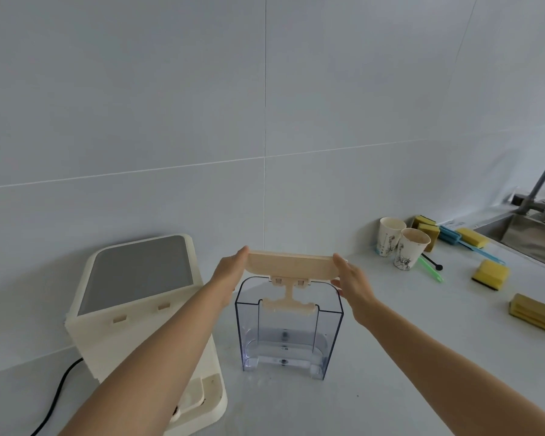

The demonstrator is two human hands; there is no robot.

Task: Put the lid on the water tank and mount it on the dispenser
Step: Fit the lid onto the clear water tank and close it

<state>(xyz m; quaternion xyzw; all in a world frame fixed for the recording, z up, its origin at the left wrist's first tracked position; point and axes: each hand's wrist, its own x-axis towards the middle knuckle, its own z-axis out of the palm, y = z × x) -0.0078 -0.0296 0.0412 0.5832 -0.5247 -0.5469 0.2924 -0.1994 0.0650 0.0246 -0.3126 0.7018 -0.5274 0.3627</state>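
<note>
A clear plastic water tank (288,338) stands upright and open-topped on the white counter. Just above its rim hangs a cream lid (291,264), held level, with a T-shaped bracket under it dipping into the tank's mouth. My left hand (230,272) grips the lid's left end and my right hand (350,280) grips its right end. The cream dispenser (132,309) with a grey top panel stands to the left of the tank, partly hidden by my left forearm.
Two paper cups (400,247) stand at the back right. Several yellow sponges (490,274) and a blue brush (466,242) lie near the steel sink (532,237). A black cable (57,394) runs from the dispenser. A tiled wall rises behind.
</note>
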